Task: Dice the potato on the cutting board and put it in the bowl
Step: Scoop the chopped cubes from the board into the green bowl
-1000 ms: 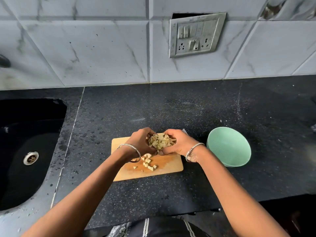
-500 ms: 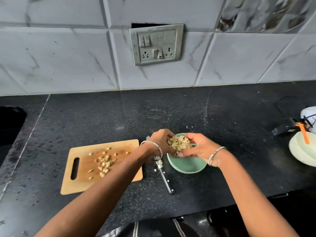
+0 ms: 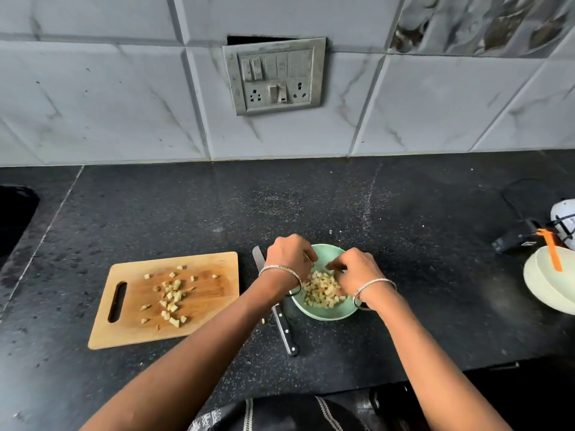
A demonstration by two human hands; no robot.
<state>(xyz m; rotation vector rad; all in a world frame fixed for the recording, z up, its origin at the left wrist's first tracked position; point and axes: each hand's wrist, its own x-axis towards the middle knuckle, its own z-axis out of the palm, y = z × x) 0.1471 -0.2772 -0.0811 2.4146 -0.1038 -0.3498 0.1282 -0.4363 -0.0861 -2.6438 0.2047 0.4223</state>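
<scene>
While emptying left hand [image 3: 289, 259] and right hand [image 3: 356, 270] over bowl [image 3: 325, 314], fingers curled, cannot tell if holding; next, gather dice [image 3: 172, 297] off board [image 3: 211, 309].

Left hand [image 3: 289, 256] and right hand [image 3: 354, 269] hover over bowl [image 3: 326, 315] of diced potato [image 3: 320, 292].

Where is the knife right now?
The knife lies on the black counter near the middle of the head view, between the cutting board and the green bowl, its middle hidden under the left wrist.
</scene>
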